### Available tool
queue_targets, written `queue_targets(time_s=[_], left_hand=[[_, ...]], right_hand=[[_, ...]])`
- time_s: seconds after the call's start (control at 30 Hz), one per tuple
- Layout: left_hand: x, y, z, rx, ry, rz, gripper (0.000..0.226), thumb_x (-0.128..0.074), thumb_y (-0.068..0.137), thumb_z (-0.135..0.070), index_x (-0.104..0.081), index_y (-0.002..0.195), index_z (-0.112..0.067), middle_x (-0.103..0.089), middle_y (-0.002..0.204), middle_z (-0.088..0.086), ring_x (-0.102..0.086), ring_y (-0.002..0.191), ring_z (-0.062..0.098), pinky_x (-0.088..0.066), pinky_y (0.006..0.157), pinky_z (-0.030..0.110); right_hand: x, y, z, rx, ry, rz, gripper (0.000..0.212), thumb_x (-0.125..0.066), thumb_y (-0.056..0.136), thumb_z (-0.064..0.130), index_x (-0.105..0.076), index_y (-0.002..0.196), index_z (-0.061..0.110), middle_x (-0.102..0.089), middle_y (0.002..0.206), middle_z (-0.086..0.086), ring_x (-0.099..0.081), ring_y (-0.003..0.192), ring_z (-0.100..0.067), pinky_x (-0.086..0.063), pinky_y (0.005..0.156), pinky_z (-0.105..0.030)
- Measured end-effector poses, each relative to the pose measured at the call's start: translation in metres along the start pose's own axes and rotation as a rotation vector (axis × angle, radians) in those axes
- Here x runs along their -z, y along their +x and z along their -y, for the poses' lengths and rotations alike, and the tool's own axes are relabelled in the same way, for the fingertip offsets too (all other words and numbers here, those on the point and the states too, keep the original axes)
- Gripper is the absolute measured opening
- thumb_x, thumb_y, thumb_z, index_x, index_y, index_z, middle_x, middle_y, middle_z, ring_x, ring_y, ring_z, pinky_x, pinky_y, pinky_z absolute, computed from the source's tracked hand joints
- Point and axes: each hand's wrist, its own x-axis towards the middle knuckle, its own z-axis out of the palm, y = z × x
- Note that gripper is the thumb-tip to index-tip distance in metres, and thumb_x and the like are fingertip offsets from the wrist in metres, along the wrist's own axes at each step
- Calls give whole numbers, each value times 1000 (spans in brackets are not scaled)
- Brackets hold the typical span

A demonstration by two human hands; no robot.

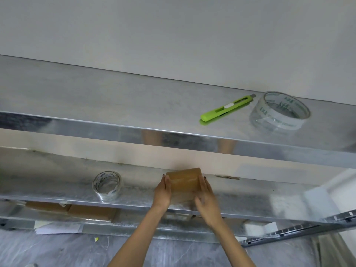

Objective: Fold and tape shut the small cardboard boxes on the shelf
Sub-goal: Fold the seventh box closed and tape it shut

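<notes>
1. Pressing in from both sides, the hands carry a small box (184, 183) at the lower centre of the frame. The left hand (163, 191) lies flat against its left side with straight fingers. The right hand (206, 197) lies along its right side, fingers seemingly stretched out too, though blur smears them.
2. The box is at the middle shelf (57, 176), close to its front edge; whether it rests on the metal or hangs just above it cannot be told. Its top is closed and has a sheen, so it looks folded and probably already taped.
3. A tape roll (107, 185) stands on the same shelf, left of the box and apart from it, with neither hand on it.
4. Beneath that shelf, at lower left, lie flat brown cardboard pieces (90, 211). They are likely boxes not yet folded, so much of the job seems left.
5. On the top shelf (96, 93), at the right of the frame, a green knife (226, 109) lies just beside a second tape roll (279, 110), both out of hand.
</notes>
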Motion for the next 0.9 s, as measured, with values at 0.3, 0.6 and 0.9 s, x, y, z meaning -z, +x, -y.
queue_targets(time_s=[0.3,0.6,0.9], left_hand=[[-11,1,-20,113,-74,106,76,-32,93,-60,-19,144,-5,-47,137,16,-50,117,29,-45,97,39],[-8,-2,-22,-52,-379,57,82,-46,78,-67,-27,140,-18,-45,139,10,-49,124,24,-45,98,31],[4,9,-33,-145,-258,26,32,-41,96,-46,-48,101,-15,-60,105,7,-59,92,17,-49,78,23]], right_hand=[[16,-3,22,245,-192,-265,43,-40,92,17,-44,134,26,-54,134,3,-49,121,-14,-40,103,-42],[-14,-15,41,213,-94,-103,61,-21,83,11,-37,136,36,-35,148,8,-15,142,1,7,119,-30],[-25,3,43,188,-278,-108,58,-31,90,11,-28,148,19,-17,154,5,-14,145,-12,1,119,-28]])
